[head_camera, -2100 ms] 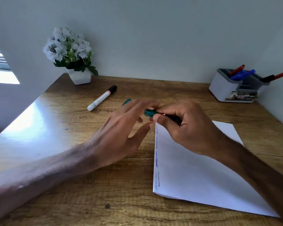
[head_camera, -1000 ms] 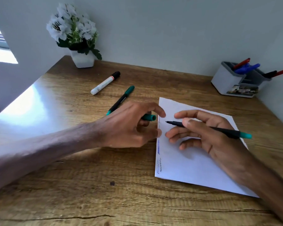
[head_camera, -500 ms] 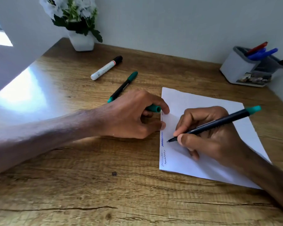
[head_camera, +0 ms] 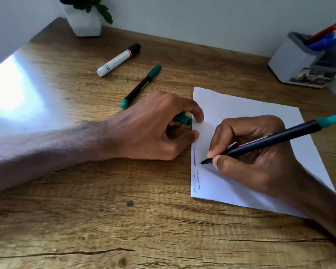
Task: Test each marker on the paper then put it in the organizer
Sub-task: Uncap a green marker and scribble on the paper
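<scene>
My right hand (head_camera: 256, 156) grips an uncapped green-ended black marker (head_camera: 279, 137) in a writing hold, its tip touching the white paper (head_camera: 250, 105) near the left edge, beside blue and dark scribbles. My left hand (head_camera: 159, 127) holds the green cap (head_camera: 183, 119) in curled fingers, with its fingertips on the paper's left edge. Another green marker (head_camera: 141, 86), capped, and a white marker with a black cap (head_camera: 118, 60) lie on the desk behind my left hand. The grey-white organizer (head_camera: 291, 63) stands at the back right with red and blue markers in it.
A white pot with a plant (head_camera: 83, 20) stands at the back left against the wall. The wooden desk (head_camera: 124, 220) runs wide in front of both hands. A bright glare patch lies on the left of the desk.
My hands pulled the cap off the green marker. My right hand turned the marker into a writing hold and lowered its tip to the paper; my left hand kept the cap.
</scene>
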A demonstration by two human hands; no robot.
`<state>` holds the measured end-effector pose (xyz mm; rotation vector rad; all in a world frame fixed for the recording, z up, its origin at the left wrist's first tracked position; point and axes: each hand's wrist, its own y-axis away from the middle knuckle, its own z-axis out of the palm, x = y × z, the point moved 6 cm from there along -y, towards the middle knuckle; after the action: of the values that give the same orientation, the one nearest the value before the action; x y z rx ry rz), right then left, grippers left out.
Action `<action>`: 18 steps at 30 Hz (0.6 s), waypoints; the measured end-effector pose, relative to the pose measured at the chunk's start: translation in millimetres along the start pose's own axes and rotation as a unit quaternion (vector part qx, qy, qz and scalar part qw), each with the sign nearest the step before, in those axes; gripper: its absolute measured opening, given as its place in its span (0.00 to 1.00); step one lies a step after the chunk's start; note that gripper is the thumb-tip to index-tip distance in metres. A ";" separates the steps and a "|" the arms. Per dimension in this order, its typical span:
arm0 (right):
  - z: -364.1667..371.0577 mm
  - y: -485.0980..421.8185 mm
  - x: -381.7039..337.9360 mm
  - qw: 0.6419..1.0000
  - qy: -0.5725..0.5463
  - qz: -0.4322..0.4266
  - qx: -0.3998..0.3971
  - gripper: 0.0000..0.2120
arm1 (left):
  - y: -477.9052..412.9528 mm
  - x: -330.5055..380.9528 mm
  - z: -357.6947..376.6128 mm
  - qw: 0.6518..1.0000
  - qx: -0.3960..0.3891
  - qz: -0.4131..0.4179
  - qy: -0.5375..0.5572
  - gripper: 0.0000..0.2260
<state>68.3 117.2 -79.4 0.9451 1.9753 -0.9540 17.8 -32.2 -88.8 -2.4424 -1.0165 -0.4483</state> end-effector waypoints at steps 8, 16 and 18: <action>3.3 -0.4 0.6 0.999 0.032 0.001 -0.011 0.04 | -0.2 1.5 -0.5 1.000 -0.006 -0.004 0.001 0.15; 3.3 -1.1 -0.8 0.999 0.044 0.005 -0.005 0.02 | -0.5 2.1 -1.0 1.000 -0.007 -0.001 0.008 0.15; 2.8 -1.3 -0.2 0.999 0.048 0.009 0.000 0.02 | -0.7 2.1 -1.0 1.000 -0.007 0.000 0.007 0.14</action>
<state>68.1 114.2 -80.1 1.0243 2.0432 -0.9124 18.6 -31.1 -86.8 -2.4487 -1.0093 -0.4744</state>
